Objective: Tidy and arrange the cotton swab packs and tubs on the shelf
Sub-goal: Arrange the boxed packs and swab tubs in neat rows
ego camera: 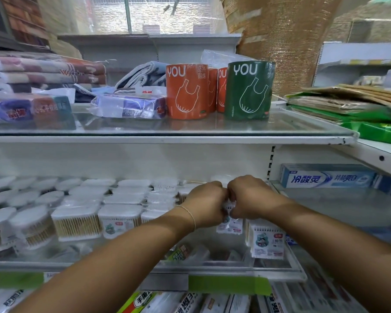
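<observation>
Over the glass shelf [99,256], left hand [204,204] and right hand [250,197] pinch one small swab pack [229,224] with curled fingers [238,212]; a slip could topple the upright pack [268,243] nearby.

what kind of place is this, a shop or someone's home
Most likely a small general shop: rows of identical cotton swab tubs, boxed toothpaste and bag rolls stocked on glass shelves, with a green strip on the shelf edge. The left hand and right hand grip a cotton swab pack.

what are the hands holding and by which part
The left hand and right hand both pinch a small cotton swab pack by its top end.
</observation>
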A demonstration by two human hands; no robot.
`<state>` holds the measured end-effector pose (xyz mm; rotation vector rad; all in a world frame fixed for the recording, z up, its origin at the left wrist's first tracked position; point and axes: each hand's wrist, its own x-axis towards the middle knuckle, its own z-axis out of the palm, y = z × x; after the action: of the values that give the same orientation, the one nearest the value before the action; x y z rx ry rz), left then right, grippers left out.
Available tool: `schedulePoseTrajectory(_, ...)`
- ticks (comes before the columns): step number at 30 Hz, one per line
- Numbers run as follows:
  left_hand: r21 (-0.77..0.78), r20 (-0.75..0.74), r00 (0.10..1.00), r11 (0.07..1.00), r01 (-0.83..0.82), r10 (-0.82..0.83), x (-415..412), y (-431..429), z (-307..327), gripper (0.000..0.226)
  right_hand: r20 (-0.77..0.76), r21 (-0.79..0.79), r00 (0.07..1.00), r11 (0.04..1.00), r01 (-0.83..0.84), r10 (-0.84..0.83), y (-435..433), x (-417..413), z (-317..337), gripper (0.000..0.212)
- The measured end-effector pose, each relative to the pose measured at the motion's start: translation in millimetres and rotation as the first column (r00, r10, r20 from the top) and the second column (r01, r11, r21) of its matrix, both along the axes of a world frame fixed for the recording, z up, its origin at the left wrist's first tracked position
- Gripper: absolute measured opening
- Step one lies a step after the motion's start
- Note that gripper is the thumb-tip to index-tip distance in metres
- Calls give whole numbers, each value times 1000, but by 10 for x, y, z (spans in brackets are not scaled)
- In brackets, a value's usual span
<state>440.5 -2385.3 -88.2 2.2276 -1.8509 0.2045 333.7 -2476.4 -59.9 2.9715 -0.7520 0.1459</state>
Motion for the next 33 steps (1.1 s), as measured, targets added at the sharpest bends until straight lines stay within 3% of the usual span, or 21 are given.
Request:
schedulePoseTrajectory(5, 10, -34, 998, 999, 45, -45, 170, 108, 157, 50, 92, 80, 995, 996, 29, -37, 33, -18, 117, 31)
schedulePoseTrajectory(8, -39, -36, 999, 999, -5, 3, 383, 226, 317, 35, 152, 81, 988, 996, 21, -33, 59, 88, 190, 22)
schedulePoseTrajectory(11, -91, -58, 994, 991, -98, 93, 584, 360, 394, 35, 176, 74, 984, 997, -9, -4, 136, 255, 195, 21)
schedulePoseTrajectory(21, -51, -86, 994, 997, -66, 61, 875, 713, 329, 32, 94, 42, 995, 999, 16, -20, 261, 860, -112, 44)
schedulePoseTrajectory(33, -34, -84, 996, 999, 35, -38, 942, 683, 237, 36, 108, -36, 991, 996, 80, -75, 375, 1002, -200, 45)
